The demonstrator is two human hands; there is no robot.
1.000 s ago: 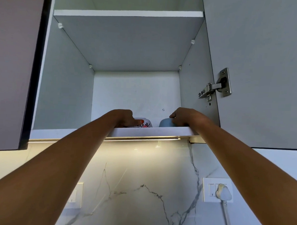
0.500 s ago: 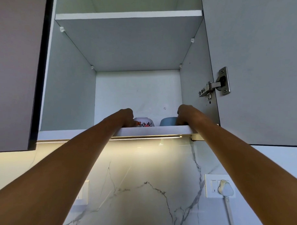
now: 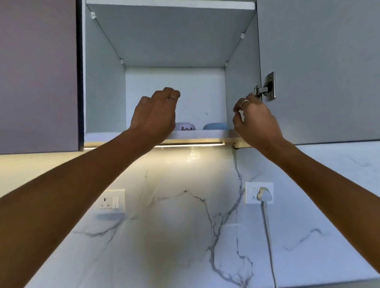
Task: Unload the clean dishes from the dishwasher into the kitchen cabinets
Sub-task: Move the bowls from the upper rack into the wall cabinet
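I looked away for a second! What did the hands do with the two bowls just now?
Both hands let go and pulled back out of the cabinet. The left hand left the flowered bowl, the right hand left the blue bowl. Both hands now hang in the air, holding nothing. The bowls stayed side by side on the bottom shelf, and the cabinet door stayed open.

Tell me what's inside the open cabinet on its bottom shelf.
On the bottom shelf sit a floral bowl and a blue bowl, side by side. The shelf edge hides their lower parts, and the left hand covers the shelf's left part.
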